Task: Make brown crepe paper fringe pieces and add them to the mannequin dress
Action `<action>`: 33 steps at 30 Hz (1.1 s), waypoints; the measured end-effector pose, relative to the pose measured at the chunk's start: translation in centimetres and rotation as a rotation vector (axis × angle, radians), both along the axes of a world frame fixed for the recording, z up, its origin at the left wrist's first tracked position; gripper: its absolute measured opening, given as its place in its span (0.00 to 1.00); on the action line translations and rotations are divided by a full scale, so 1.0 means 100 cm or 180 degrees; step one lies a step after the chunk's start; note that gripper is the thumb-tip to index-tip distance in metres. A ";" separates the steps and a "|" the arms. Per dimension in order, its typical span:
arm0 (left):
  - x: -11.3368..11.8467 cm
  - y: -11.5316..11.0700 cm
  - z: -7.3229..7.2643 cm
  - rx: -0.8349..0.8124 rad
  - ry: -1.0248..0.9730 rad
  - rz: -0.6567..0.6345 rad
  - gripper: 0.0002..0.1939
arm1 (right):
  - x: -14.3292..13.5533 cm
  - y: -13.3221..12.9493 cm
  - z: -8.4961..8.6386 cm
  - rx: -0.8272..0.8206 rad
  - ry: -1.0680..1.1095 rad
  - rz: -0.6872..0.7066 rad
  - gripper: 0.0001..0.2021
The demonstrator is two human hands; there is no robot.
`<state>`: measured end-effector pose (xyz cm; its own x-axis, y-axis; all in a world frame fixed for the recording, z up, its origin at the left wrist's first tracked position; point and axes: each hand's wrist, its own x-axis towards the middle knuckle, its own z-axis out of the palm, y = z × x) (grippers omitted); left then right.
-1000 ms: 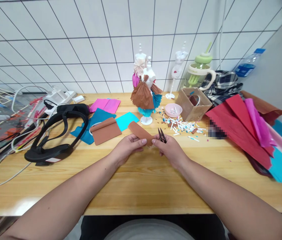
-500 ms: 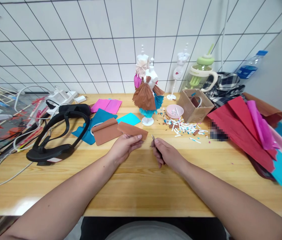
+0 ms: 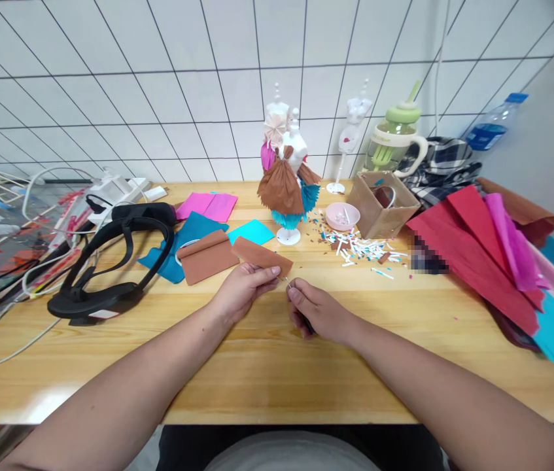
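Bringing scissors (image 3: 288,283) nearer brown paper (image 3: 263,254); right hand (image 3: 318,307) shifted left

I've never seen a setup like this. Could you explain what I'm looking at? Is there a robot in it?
No robot here: these are a person's own two bare hands. One camera, worn on that person's head, looks forward and down, so you see roughly what they see.

The left hand holds a flat brown paper strip. The right hand grips a small dark tool with a thin metal tip, mostly hidden by the fingers; its tip is close to the strip's corner.

On the light wooden table stands a white dress form in a brown and blue paper skirt. To its right are white and coloured scraps, a round pale pink bowl and an open brown box.
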<state>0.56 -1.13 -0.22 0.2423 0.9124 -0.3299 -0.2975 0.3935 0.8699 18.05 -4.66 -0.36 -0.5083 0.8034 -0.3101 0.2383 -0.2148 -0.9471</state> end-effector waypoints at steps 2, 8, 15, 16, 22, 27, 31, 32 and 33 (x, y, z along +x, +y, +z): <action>0.000 0.000 0.000 0.0016 -0.0022 -0.0026 0.11 | 0.000 0.001 0.000 -0.0017 0.0008 -0.0003 0.13; 0.001 -0.001 0.001 0.0041 -0.0102 -0.0066 0.12 | -0.001 0.001 -0.002 0.0005 0.0016 -0.0034 0.14; 0.002 -0.001 0.001 0.0062 -0.0131 0.0012 0.11 | -0.001 0.002 -0.003 0.0040 0.0020 -0.0014 0.13; 0.002 -0.001 0.001 0.0066 -0.0121 0.0024 0.11 | -0.001 0.002 -0.004 0.0051 0.0032 0.0003 0.13; 0.002 -0.001 0.001 0.0048 -0.0078 0.0006 0.13 | -0.001 0.002 -0.004 0.0094 0.0047 0.0050 0.13; 0.002 -0.001 0.000 0.0001 -0.0058 -0.0004 0.12 | -0.001 0.003 -0.001 0.0160 -0.0063 0.0078 0.11; 0.000 0.001 -0.001 -0.0025 0.0000 -0.0083 0.13 | -0.001 0.003 0.001 0.0161 -0.0129 0.0059 0.10; -0.001 0.001 -0.001 -0.0024 0.0018 -0.0101 0.13 | -0.001 0.003 0.001 0.0143 -0.0146 0.0073 0.10; -0.002 0.002 -0.001 -0.0025 0.0028 -0.0109 0.13 | 0.000 0.003 0.001 0.0112 -0.0172 0.0100 0.10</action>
